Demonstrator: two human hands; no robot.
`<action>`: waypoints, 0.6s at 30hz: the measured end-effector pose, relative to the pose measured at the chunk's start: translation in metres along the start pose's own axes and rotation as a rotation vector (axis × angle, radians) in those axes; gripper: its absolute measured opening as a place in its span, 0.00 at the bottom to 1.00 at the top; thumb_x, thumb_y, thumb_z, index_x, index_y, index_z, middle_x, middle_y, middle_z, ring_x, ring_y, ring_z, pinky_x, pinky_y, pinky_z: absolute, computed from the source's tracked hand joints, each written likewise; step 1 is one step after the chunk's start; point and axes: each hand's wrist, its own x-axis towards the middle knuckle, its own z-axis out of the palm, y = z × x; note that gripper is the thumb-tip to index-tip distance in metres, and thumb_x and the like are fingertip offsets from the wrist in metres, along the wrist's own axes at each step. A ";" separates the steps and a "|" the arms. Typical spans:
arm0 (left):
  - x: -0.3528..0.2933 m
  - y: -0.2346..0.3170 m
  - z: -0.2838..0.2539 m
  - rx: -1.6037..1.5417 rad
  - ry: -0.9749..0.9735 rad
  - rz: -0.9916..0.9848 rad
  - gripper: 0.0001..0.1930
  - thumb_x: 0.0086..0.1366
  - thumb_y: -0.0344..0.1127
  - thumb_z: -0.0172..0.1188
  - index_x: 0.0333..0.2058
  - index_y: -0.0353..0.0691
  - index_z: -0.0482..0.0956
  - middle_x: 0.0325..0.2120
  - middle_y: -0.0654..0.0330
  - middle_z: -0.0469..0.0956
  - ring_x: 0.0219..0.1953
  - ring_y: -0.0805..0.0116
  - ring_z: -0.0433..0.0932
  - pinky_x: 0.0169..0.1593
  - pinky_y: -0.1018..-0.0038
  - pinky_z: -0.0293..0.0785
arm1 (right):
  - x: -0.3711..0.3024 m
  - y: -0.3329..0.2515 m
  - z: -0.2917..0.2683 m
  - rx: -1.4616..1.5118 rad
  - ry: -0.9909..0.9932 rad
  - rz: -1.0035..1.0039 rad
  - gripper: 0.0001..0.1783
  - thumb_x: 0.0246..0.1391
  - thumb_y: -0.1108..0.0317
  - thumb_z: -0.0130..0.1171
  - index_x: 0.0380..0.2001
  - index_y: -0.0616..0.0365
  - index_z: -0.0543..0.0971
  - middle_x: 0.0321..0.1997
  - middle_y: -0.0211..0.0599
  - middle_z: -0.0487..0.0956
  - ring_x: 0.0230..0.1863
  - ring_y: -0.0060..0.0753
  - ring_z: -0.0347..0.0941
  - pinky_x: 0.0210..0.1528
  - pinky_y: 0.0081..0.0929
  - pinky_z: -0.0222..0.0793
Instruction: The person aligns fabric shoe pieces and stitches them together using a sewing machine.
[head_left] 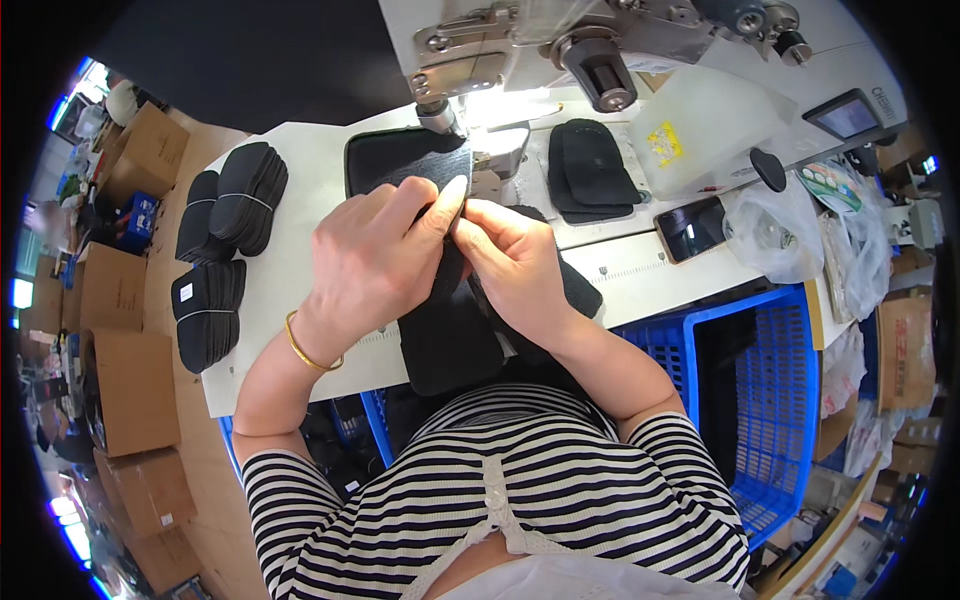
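Worker: striped black-and-white knit top (520,480), lower centre of the frame; forearms rise from it toward the table.
Blue crate: blue plastic lattice basket (770,400), lower right, beside the worker.
Left wrist: thin gold bangle (310,350), left of centre.
Work piece: long flat black fabric panel with rounded corners (450,340), centre of the frame, its near end hanging over the edge of the white work table (290,270), its far end running up under both hands.
Left hand (375,250): laid on the panel, fingers closed narrow, forefinger and thumb pinching its upper edge.
Right hand (520,260): just beside the left, fingertips touching it — fingers curled tight, gripping the same panel edge.
Second piece: black fabric sheet (400,160), upper centre, lying flat under the presser area beyond the fingertips.
Machine: grey-white industrial sewing machine head (560,40), top centre, lamp lit beneath it.
Stock, left: banded stacks of black oval fabric cut-outs (225,240), left of the table.
Stock, right: small pile of black cut-outs (590,170), right of the needle.
Phone: dark smartphone (690,228), right of centre — lying flat on the table.
Surroundings: brown cardboard boxes (130,390), left edge.
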 end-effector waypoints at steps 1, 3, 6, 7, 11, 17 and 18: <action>0.000 0.003 0.001 0.012 -0.007 0.003 0.19 0.46 0.27 0.63 0.41 0.35 0.82 0.32 0.63 0.75 0.23 0.73 0.71 0.23 0.76 0.65 | -0.002 0.001 -0.002 0.003 0.013 0.007 0.11 0.64 0.73 0.53 0.44 0.66 0.80 0.29 0.24 0.78 0.28 0.10 0.68 0.29 0.14 0.65; -0.003 0.015 -0.002 0.038 -0.011 0.001 0.20 0.45 0.25 0.63 0.41 0.35 0.82 0.33 0.63 0.76 0.24 0.72 0.72 0.24 0.75 0.68 | -0.005 -0.001 -0.006 -0.038 0.029 -0.014 0.11 0.64 0.71 0.53 0.43 0.65 0.81 0.25 0.23 0.76 0.25 0.10 0.67 0.26 0.15 0.65; 0.000 0.022 -0.002 0.090 0.004 -0.012 0.20 0.44 0.22 0.62 0.41 0.35 0.83 0.34 0.63 0.78 0.24 0.70 0.74 0.26 0.75 0.70 | -0.009 -0.009 -0.007 -0.081 0.053 -0.044 0.11 0.64 0.70 0.53 0.42 0.64 0.81 0.21 0.23 0.73 0.23 0.09 0.66 0.24 0.16 0.65; 0.002 0.024 -0.002 0.115 0.023 -0.020 0.20 0.44 0.21 0.61 0.40 0.35 0.83 0.34 0.63 0.78 0.25 0.70 0.74 0.26 0.75 0.70 | -0.010 -0.011 -0.007 -0.084 0.065 -0.055 0.11 0.64 0.69 0.53 0.42 0.64 0.81 0.20 0.23 0.73 0.23 0.09 0.66 0.24 0.16 0.65; 0.009 0.022 0.005 0.138 0.022 -0.045 0.19 0.44 0.22 0.61 0.39 0.35 0.83 0.34 0.63 0.78 0.26 0.70 0.74 0.27 0.75 0.71 | -0.005 -0.005 -0.010 -0.017 0.085 -0.062 0.11 0.64 0.69 0.54 0.42 0.65 0.81 0.21 0.23 0.73 0.23 0.09 0.65 0.24 0.16 0.66; 0.017 0.010 0.019 0.192 0.073 -0.018 0.14 0.45 0.28 0.61 0.35 0.36 0.81 0.34 0.63 0.77 0.29 0.73 0.73 0.26 0.77 0.67 | 0.006 -0.004 -0.013 -0.001 0.080 -0.035 0.11 0.63 0.69 0.55 0.40 0.66 0.81 0.21 0.23 0.74 0.22 0.11 0.69 0.25 0.16 0.69; 0.018 0.008 0.021 0.203 0.084 -0.016 0.14 0.45 0.28 0.61 0.35 0.36 0.81 0.34 0.63 0.77 0.29 0.72 0.73 0.27 0.77 0.68 | 0.007 -0.004 -0.012 0.018 0.092 -0.041 0.11 0.63 0.69 0.54 0.40 0.66 0.81 0.21 0.24 0.75 0.22 0.12 0.70 0.25 0.16 0.69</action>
